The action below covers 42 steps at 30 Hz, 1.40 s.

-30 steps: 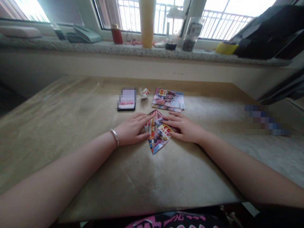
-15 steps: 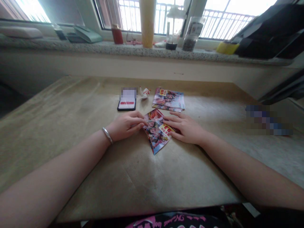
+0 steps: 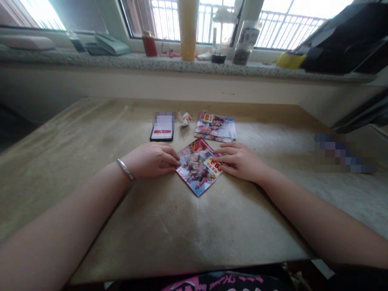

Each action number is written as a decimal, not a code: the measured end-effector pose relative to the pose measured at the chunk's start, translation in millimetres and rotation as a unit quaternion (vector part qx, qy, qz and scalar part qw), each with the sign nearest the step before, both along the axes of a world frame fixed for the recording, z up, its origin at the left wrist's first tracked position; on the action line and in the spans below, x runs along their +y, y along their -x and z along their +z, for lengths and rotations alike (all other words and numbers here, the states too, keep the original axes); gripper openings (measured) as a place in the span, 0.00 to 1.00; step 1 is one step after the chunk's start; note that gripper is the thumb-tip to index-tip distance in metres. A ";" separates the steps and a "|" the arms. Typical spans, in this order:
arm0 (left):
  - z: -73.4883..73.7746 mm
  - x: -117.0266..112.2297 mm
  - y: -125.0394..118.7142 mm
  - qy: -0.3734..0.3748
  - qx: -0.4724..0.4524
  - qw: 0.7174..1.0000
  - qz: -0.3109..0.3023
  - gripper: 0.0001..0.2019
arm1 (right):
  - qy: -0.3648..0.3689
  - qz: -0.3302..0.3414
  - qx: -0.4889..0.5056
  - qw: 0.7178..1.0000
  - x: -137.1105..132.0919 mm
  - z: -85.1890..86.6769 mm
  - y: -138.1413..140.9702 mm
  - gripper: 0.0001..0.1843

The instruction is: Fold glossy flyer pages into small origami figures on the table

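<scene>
A glossy printed paper leaflet [image 3: 197, 169] lies in front of me, turned so that one corner points toward me. At its left corner, my left hand [image 3: 156, 159] has its fingers bent and closed on the edge. My right hand [image 3: 239, 161] rests with fingers stretched over the right corner, partly covering a yellow price patch. Just beyond is a stack of similar leaflets [image 3: 216, 127]. To the stack's left sit a crumpled white and red wrapper [image 3: 184, 118] and a phone [image 3: 163, 131] with its screen lit.
The table [image 3: 194, 238] stretches out on both sides, with a blurred blue item [image 3: 342, 155] at the right. Behind it, a stone windowsill [image 3: 121, 60] carries a red jar [image 3: 149, 44], a tall yellow cylinder [image 3: 188, 32], clear containers and a black bag [image 3: 339, 44].
The leaflet's left side, raised and narrower before, now lies flatter and spread wider. My left hand has shifted slightly left, and my right hand slightly right.
</scene>
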<state>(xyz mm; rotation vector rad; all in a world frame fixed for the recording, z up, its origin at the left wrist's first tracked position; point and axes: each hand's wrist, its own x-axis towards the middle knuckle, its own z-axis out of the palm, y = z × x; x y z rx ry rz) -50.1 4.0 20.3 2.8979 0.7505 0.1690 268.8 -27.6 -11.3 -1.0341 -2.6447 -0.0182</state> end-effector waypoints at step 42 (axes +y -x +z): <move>3.6 -6.2 -4.0 -0.053 0.056 0.995 0.069 0.12 | -0.004 -0.028 0.008 1.000 -3.6 6.2 -4.8 0.10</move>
